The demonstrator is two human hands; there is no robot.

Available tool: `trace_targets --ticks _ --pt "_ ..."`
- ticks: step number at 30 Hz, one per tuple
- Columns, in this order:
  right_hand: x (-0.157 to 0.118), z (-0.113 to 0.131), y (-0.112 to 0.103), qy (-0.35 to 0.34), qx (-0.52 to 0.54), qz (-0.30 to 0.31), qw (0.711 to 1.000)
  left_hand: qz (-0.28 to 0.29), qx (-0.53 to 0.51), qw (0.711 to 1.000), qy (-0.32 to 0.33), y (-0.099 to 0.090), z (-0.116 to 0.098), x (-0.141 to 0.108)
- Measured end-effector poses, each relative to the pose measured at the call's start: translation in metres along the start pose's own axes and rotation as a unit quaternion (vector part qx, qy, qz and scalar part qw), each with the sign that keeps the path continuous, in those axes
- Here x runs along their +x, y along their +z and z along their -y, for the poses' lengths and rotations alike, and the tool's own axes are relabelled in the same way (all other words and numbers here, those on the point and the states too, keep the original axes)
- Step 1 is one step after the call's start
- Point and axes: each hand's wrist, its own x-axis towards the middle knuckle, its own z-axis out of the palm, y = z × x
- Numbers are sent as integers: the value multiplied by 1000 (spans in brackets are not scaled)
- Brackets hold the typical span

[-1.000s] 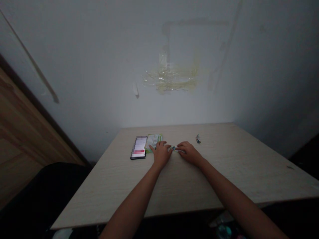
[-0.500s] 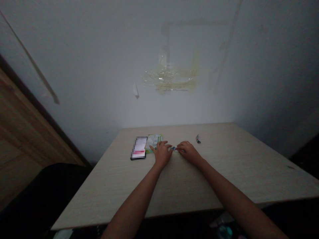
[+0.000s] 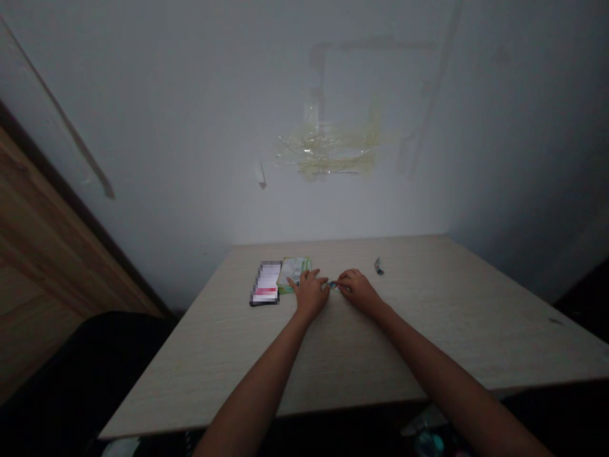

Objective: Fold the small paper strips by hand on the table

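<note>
A small white-and-blue piece (image 3: 332, 284), too small to name, lies between the fingertips of both hands at the middle of the table. My left hand (image 3: 310, 295) pinches its left end with thumb and forefinger, the other fingers partly spread beside a green-and-white printed packet (image 3: 294, 270). My right hand (image 3: 358, 291) is closed, its fingertips on the piece's right end. The left fingers cover part of the packet's near right corner. Left of the packet lies a dark-edged phone (image 3: 265, 284), its screen pixelated.
A small crumpled scrap (image 3: 379, 266) lies behind and right of my right hand. The pale wooden table (image 3: 352, 355) meets a wall (image 3: 190, 158) bearing old clear tape (image 3: 328, 152). A dark chair-like shape (image 3: 85, 368) stands at the left edge.
The right fingertips have shifted very slightly on the small piece, and a little more of its colour shows. My left hand, the packet and the phone stay in place.
</note>
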Motion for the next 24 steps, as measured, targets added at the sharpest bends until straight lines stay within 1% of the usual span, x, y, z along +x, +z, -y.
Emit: trace_targets --ticks 7,12,18,24 --pt "0 0 0 23 6 16 1000 -11 -21 1000 10 -2 -1 0" --pt "0 -1 1 30 3 23 999 -7 -23 1000 12 -4 -3 -1" --pt "2 -1 2 40 -28 42 998 -4 -29 1000 8 -5 -3 -1" --pt "2 5 -3 36 -50 60 996 -8 -25 1000 7 -5 -4 -1"
